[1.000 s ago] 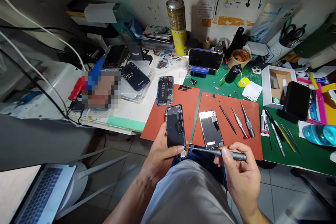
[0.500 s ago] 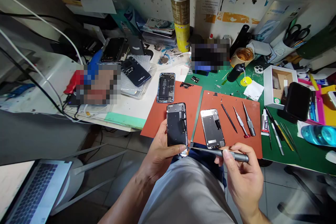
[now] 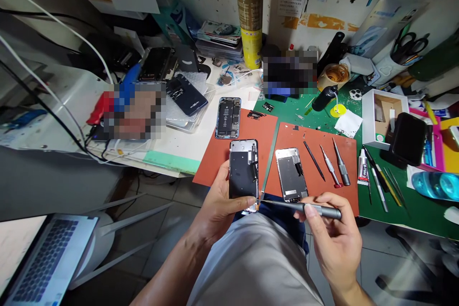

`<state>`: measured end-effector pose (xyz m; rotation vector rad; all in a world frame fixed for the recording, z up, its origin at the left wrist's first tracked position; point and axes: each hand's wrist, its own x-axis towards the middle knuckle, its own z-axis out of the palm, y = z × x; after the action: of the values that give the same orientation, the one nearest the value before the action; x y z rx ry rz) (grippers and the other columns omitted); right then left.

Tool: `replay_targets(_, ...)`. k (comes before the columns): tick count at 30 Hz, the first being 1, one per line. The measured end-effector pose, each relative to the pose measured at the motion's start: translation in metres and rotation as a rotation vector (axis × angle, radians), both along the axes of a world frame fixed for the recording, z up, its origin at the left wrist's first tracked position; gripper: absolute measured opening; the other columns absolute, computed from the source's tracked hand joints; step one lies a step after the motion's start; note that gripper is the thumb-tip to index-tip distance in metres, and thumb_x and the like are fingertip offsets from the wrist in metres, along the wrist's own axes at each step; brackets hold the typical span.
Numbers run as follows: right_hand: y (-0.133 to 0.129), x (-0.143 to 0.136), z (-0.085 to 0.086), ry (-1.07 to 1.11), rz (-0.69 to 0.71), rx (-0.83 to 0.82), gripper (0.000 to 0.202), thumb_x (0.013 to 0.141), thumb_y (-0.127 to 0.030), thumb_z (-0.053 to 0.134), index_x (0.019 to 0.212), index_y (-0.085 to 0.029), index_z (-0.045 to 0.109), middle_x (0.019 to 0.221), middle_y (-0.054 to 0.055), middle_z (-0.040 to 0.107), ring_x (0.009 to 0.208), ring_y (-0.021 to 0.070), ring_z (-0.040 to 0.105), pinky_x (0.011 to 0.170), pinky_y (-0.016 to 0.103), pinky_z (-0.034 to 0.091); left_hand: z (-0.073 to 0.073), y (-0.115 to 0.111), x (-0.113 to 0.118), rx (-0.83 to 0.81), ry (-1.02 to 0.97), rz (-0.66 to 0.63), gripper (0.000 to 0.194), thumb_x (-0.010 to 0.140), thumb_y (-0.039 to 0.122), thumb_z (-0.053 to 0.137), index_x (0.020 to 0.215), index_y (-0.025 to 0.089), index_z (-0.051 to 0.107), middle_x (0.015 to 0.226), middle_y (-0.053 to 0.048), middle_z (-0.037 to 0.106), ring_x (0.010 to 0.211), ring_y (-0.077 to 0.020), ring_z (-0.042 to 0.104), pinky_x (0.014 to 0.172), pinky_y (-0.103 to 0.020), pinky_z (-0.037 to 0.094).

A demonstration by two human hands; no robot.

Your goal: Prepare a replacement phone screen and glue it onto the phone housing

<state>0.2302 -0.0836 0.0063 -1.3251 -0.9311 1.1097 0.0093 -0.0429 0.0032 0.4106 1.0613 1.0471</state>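
Note:
In my left hand [image 3: 224, 201] is a phone screen assembly [image 3: 244, 172], its dark back turned up and my thumb across its lower end. My right hand [image 3: 332, 229] grips a grey precision screwdriver [image 3: 319, 210] that points left. Its thin tip is at the screen's lower right corner, beside my left thumb; whether it touches there I cannot tell. A second phone screen assembly [image 3: 291, 174] lies on the red mat [image 3: 268, 129] just beyond the screwdriver. Farther back, an opened phone body [image 3: 228, 117] with its battery showing lies at the mat's left part.
A black spudger [image 3: 314, 161] and two more screwdrivers [image 3: 337, 162] lie on the mat's right part. Beside them are a glue tube [image 3: 363, 167] and several tweezers. A spray can [image 3: 249, 19] stands at the back. A laptop [image 3: 46, 258] is at lower left.
The held screen has turned slightly so its back faces me more squarely. The screwdriver tip stays at its lower right corner. The whole view has shifted a little.

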Motion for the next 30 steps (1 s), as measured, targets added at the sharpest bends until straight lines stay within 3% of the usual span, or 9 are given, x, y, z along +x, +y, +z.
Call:
replay_targets(5, 0.006, 0.01, 0.004, -0.053, 0.113, 0.061, 0.019, 0.098, -0.022, 0.079, 0.113, -0.025, 0.068, 0.105, 0.007, 0.083, 0.091, 0.019, 0.083, 0.085, 0.029, 0.069, -0.001, -0.001, 0.0, 0.005, 0.024, 0.012, 0.096, 0.064, 0.016, 0.103, 0.142, 0.025, 0.047, 0.095, -0.003, 0.076, 0.076, -0.0221, 0.077, 0.062, -0.029, 0.063)
replay_targets(7, 0.007, 0.014, 0.0, -0.098, 0.108, 0.058, 0.02, 0.095, -0.023, 0.083, 0.11, -0.024, 0.069, 0.1, 0.007, 0.083, 0.083, 0.0192, 0.083, 0.08, 0.029, 0.069, 0.0, -0.001, 0.0, 0.008, 0.031, 0.014, 0.097, 0.064, 0.017, 0.103, 0.142, 0.026, 0.047, 0.096, -0.003, 0.076, 0.078, -0.0226, 0.077, 0.063, -0.03, 0.063)
replay_targets(11, 0.008, 0.017, -0.009, -0.218, 0.013, 0.04, 0.022, 0.089, -0.025, 0.09, 0.101, -0.023, 0.071, 0.067, -0.003, 0.073, 0.048, 0.0134, 0.069, 0.049, 0.02, 0.058, 0.002, -0.002, 0.001, 0.015, 0.035, 0.01, 0.1, 0.064, 0.017, 0.103, 0.145, 0.026, 0.045, 0.095, -0.001, 0.076, 0.079, -0.0201, 0.076, 0.068, -0.029, 0.063)
replay_targets(13, 0.009, 0.017, -0.011, -0.215, 0.009, 0.065, 0.018, 0.093, -0.03, 0.086, 0.102, -0.023, 0.071, 0.07, -0.002, 0.074, 0.054, 0.0144, 0.071, 0.052, 0.021, 0.06, 0.002, -0.002, 0.001, 0.018, 0.04, 0.005, 0.101, 0.065, 0.017, 0.103, 0.146, 0.026, 0.044, 0.094, -0.001, 0.076, 0.081, -0.0198, 0.076, 0.07, -0.028, 0.063)
replay_targets(16, 0.009, 0.016, -0.013, -0.186, 0.027, 0.117, 0.014, 0.098, -0.031, 0.078, 0.106, -0.023, 0.071, 0.09, 0.005, 0.08, 0.076, 0.0194, 0.079, 0.065, 0.027, 0.065, 0.001, -0.002, 0.001, 0.021, 0.049, -0.001, 0.102, 0.065, 0.018, 0.103, 0.147, 0.026, 0.043, 0.094, -0.001, 0.076, 0.081, -0.0203, 0.076, 0.07, -0.029, 0.064)
replay_targets(20, 0.007, 0.018, -0.02, -0.244, -0.026, 0.147, 0.01, 0.096, -0.023, 0.081, 0.102, -0.022, 0.073, 0.067, -0.003, 0.07, 0.048, 0.0129, 0.067, 0.046, 0.021, 0.055, 0.0, -0.004, 0.0, 0.023, 0.05, -0.017, 0.102, 0.066, 0.019, 0.103, 0.146, 0.026, 0.042, 0.09, -0.002, 0.077, 0.078, -0.0208, 0.076, 0.068, -0.029, 0.063)
replay_targets(25, 0.007, 0.02, -0.024, -0.226, -0.017, 0.178, 0.011, 0.098, -0.027, 0.078, 0.107, -0.022, 0.073, 0.082, 0.002, 0.077, 0.06, 0.0173, 0.074, 0.053, 0.025, 0.061, 0.001, -0.004, 0.001, 0.02, 0.038, -0.012, 0.102, 0.065, 0.018, 0.104, 0.146, 0.026, 0.042, 0.092, -0.002, 0.077, 0.08, -0.0203, 0.077, 0.069, -0.028, 0.064)
replay_targets(28, 0.007, 0.02, -0.023, -0.253, -0.015, 0.163, 0.01, 0.098, -0.026, 0.077, 0.107, -0.022, 0.074, 0.072, -0.002, 0.072, 0.051, 0.0144, 0.069, 0.05, 0.024, 0.058, 0.002, -0.004, 0.002, 0.024, 0.025, -0.023, 0.103, 0.067, 0.017, 0.102, 0.148, 0.026, 0.04, 0.089, -0.001, 0.077, 0.076, -0.018, 0.075, 0.068, -0.027, 0.063)
replay_targets(30, 0.007, 0.02, -0.023, -0.241, 0.003, 0.172, 0.012, 0.099, -0.028, 0.076, 0.11, -0.022, 0.074, 0.076, 0.0, 0.074, 0.057, 0.0163, 0.073, 0.053, 0.024, 0.061, 0.002, -0.004, 0.002, 0.023, 0.02, -0.023, 0.102, 0.067, 0.017, 0.102, 0.148, 0.026, 0.041, 0.091, -0.001, 0.076, 0.076, -0.0184, 0.075, 0.068, -0.028, 0.063)
